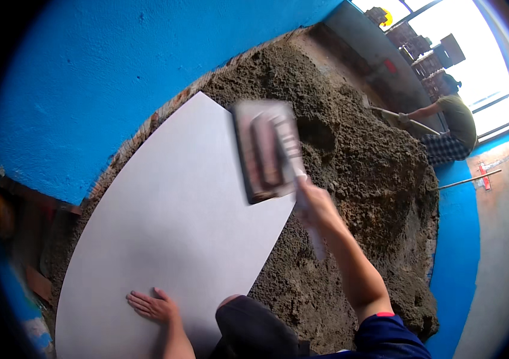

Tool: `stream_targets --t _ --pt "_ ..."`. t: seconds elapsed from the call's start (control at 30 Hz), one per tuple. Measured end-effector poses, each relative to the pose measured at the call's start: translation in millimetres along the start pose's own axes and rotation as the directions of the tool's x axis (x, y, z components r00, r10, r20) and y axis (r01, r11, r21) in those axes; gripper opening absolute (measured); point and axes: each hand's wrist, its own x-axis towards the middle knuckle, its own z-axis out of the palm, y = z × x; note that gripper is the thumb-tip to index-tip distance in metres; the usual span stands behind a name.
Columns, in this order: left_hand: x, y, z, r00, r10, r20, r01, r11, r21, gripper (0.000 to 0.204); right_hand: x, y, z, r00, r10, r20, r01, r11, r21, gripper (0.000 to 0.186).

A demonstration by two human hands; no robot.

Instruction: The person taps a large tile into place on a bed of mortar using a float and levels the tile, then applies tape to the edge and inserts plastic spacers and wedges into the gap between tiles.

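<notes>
A large white floor tile (164, 197) lies on a bed of grey-brown mortar beside the blue wall. My left hand (151, 306) rests flat on its near part, fingers stretched out, holding nothing. In my right hand (320, 209), the fingers are wrapped round the handle of a broad rectangular mallet (260, 152). Motion blurs the mallet, whose wide block shows over the tile's far right edge; whether it touches the tile I cannot tell. My knee (230, 301), in dark cloth, is at the tile's near edge.
Rough, heaped mortar (374, 161) covers the floor ahead and right. At the far right, another person (455, 119) holds a long-handled tool (413, 122) by the window. Stacked blocks (422, 54) line the sill. A thin stick (467, 179) juts out near the right wall.
</notes>
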Motion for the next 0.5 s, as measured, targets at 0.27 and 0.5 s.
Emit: stream_targets --t 0.27,0.5 --pt "-3.2 -2.2 2.5 1.000 0.019 0.025 -0.020 0.999 0.044 0.082 1.2 113.5 78.9 0.864 0.052 -0.500 -0.091 0.994 -0.053 0.061" --pt "2.1 2.0 -5.6 0.998 -0.019 0.052 0.018 1.000 0.022 0.084 40.9 9.1 2.3 0.999 -0.024 -0.031 0.017 0.982 -0.190 0.067"
